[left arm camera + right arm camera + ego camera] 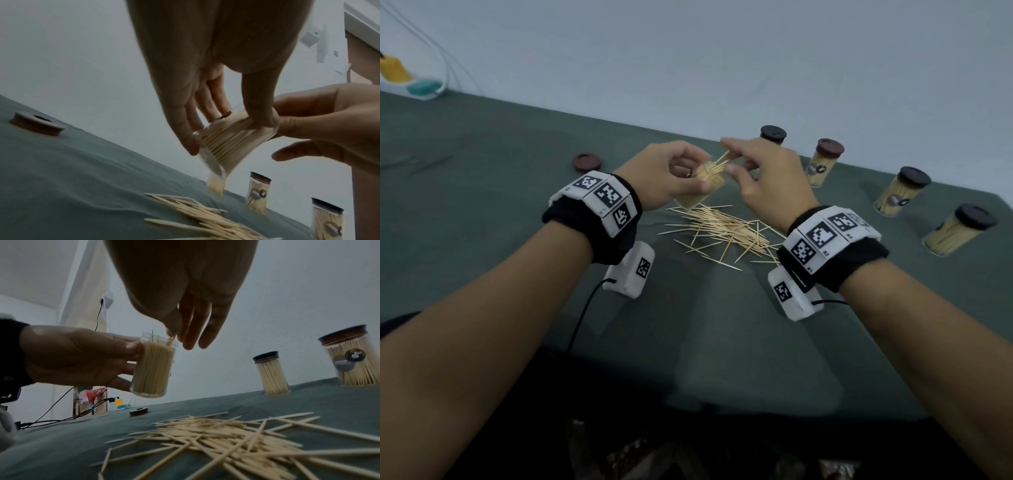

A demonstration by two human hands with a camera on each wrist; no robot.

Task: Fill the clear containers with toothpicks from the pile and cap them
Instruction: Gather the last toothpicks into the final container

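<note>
My left hand [671, 171] grips an uncapped clear container [705, 183] packed with toothpicks, lifted off the table; the same container [152, 368] is seen close in the right wrist view and also in the left wrist view [224, 142]. My right hand [760, 171] pinches a few toothpicks [724, 159] at the container's open mouth. A loose pile of toothpicks [726, 233] lies on the green cloth just below both hands. A brown cap [586, 162] lies by itself at the left.
Several capped, filled containers stand at the right: [823, 162], [902, 192], [959, 229], with one dark cap [773, 133] showing behind my right hand. The green table [482, 205] ends at a wall. Yellow and teal items [410, 80] sit far left.
</note>
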